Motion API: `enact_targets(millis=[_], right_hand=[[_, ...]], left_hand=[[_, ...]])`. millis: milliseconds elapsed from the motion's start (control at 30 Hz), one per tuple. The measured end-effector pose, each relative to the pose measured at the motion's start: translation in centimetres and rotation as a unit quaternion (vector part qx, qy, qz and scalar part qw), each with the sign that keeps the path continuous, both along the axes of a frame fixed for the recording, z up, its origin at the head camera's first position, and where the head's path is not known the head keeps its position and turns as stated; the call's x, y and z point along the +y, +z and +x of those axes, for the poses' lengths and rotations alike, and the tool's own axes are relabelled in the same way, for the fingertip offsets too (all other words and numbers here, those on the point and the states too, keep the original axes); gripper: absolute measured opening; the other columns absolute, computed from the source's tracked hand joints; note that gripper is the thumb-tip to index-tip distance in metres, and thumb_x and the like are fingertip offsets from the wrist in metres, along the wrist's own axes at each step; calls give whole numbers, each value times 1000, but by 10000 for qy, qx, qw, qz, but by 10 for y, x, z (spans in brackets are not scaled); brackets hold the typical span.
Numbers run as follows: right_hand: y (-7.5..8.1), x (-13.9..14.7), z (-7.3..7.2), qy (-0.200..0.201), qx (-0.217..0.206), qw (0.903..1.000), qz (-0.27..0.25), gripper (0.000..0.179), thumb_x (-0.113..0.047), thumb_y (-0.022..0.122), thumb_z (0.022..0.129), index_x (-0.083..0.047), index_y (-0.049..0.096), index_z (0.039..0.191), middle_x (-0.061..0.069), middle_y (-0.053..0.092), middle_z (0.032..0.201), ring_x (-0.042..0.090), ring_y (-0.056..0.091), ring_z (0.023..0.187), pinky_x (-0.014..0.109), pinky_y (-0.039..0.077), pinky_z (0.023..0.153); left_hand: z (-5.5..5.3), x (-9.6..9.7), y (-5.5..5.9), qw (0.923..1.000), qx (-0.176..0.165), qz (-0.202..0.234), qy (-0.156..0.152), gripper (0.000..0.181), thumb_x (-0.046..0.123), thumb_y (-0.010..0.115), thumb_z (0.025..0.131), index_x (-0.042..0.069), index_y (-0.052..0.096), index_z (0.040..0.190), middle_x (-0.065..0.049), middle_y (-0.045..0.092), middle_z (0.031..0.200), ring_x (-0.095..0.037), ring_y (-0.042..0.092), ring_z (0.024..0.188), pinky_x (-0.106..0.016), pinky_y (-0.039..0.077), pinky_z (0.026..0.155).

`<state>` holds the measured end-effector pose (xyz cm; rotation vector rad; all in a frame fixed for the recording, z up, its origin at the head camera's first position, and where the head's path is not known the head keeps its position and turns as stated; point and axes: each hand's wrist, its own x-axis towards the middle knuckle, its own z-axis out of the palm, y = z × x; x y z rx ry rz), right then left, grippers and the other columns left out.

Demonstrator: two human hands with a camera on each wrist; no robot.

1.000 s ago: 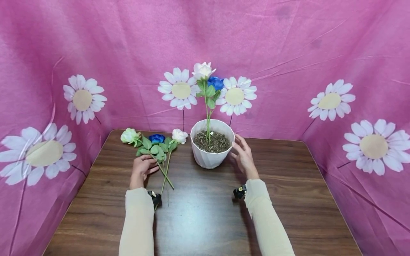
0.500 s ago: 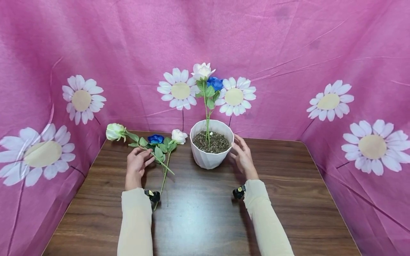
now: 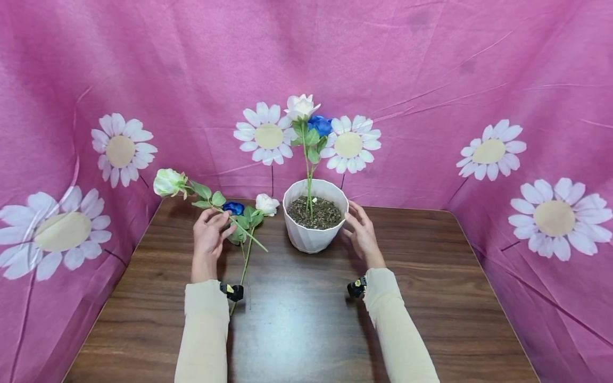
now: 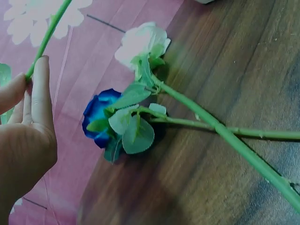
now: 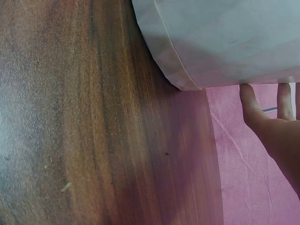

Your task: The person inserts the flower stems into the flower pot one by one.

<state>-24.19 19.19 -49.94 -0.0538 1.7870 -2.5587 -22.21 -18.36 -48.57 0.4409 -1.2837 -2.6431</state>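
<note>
Between thumb and fingers, my left hand (image 3: 207, 234) pinches the green stem (image 4: 49, 35) of an artificial pale green-white rose (image 3: 170, 182). Its bloom points to the left and its cut end to the lower right, above two lying flowers. Those are a blue rose (image 4: 101, 117) and a white rose (image 4: 143, 44), their stems crossing on the table. My right hand (image 3: 362, 234) touches the right side of a white faceted pot (image 3: 313, 242) with extended fingertips (image 5: 248, 93). From the soil (image 3: 330, 215) in the pot rise an upright white rose (image 3: 301, 107) and a blue rose (image 3: 320, 126).
The brown wooden table (image 3: 431, 298) carries everything. Pink cloth (image 3: 407, 64) printed with large daisies hangs close behind and on both sides. A small black wrist camera (image 3: 232, 291) sits at the left cuff, another (image 3: 356, 288) at the right.
My left hand has lifted the green-white rose off the other flowers; its bloom has swung left and upward. The right hand stays at the pot.
</note>
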Motion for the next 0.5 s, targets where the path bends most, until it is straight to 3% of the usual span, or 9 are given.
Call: enact_targets(millis=[300,500], right_hand=[[1,0,-1,-25,41,10000,49,49,-6,49,104,-3,38,152,14,39,149,27,46,126,54,44,102],[-2,1,1,-17,24,10000,-32,51,-6,50,104,-2,37,153,15,38,151,29,46,127,58,42,105]], left_hand=[[-6,10,7,9998,120,-148,62,22,-11,61,95,7,50,103,-2,65,73,-14,70,72,-41,63,76],[-7,16,15,9992,253,-299,45,23,-9,64,94,6,49,105,-2,65,76,-15,69,74,-37,63,73]])
